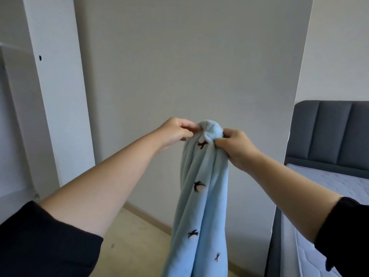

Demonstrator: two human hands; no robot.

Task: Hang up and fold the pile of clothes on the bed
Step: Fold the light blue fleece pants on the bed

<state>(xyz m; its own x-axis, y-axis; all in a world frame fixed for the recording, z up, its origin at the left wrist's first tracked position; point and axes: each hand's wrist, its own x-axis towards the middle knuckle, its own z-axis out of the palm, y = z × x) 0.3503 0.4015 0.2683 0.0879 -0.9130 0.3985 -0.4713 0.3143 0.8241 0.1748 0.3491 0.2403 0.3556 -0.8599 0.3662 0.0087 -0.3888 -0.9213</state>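
The pale blue garment (201, 196), printed with small dark bird shapes, hangs in the air in front of the person, in the middle of the scene. Its long axis runs straight down, from a tight wad (210, 129) of cloth at the top to folds that pass out of view at the bottom edge. All of its length lies below the grip, so it hangs as a narrow rope of cloth, not an open sheet.

The left hand (175, 132) pinches the left side of the wad between thumb and fingertips. The right hand (237, 148) has a fuller grip, with fingers curled round the gathered cloth just under the wad on its right. The two hands sit close together at about the same height, with only the wad between them, and neither is clearly nearer.

The next move probably calls for drawing the hands apart sideways, so the bunched top opens and an edge can be found.

Behind the garment stands a tall pale panel (189, 66). A white wardrobe (56, 96) is on the far left. The bed (329, 188), with a grey headboard (329, 132), lies to the right, well apart from the cloth. The floor (139, 236) is below.
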